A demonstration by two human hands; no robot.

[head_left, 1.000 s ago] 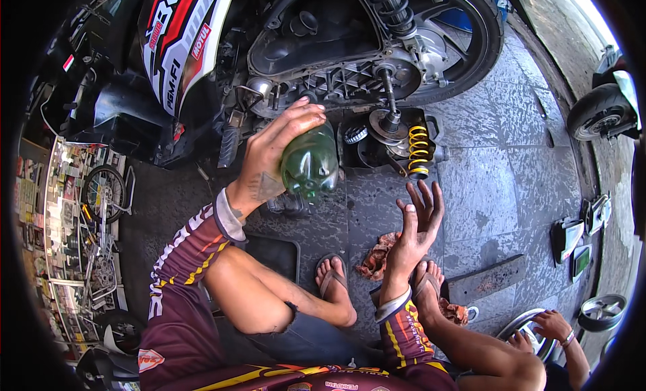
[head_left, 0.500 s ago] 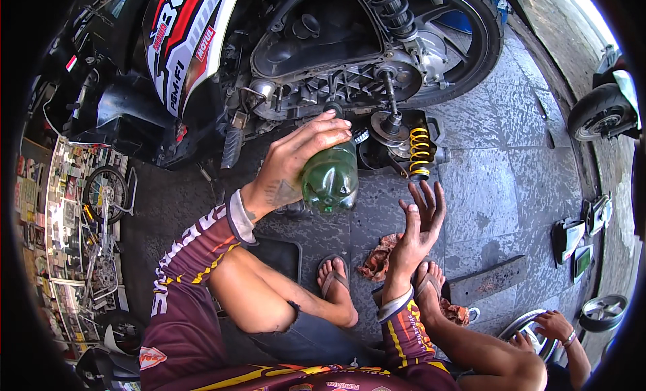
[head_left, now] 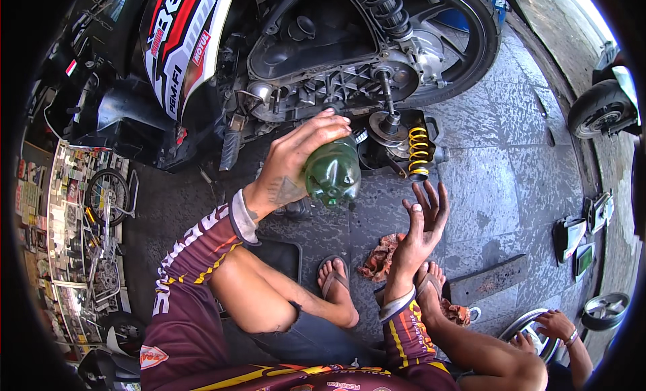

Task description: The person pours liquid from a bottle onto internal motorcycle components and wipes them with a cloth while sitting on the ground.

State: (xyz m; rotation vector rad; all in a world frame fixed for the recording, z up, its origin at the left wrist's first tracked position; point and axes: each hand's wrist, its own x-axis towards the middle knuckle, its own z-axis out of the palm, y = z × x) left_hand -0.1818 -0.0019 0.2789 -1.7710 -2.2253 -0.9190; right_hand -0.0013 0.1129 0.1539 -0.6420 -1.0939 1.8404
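Note:
My left hand [head_left: 296, 162] grips a green plastic bottle [head_left: 333, 175], its base toward me and its far end against the lower engine casing [head_left: 289, 98] of a scooter; the bottle's mouth is hidden by my fingers. My right hand [head_left: 424, 223] is raised, empty, its fingers apart and curved, just below a black tray-like part [head_left: 367, 152]. On that part stand a yellow coil spring [head_left: 418, 149] and a metal disc [head_left: 385, 124] beneath a protruding shaft [head_left: 385, 81].
A rear wheel [head_left: 471, 54] is at the top. A crumpled reddish cloth [head_left: 382, 256], a dark board [head_left: 486, 278] and a tray [head_left: 276, 253] lie on the floor [head_left: 491, 189]. A co-worker's hand [head_left: 553, 327] is beside a wheel at lower right. Another motorcycle wheel [head_left: 599, 108] stands at right.
Over the last second my left hand has moved right with the bottle and slightly down. My right hand has shifted slightly, its fingers still apart.

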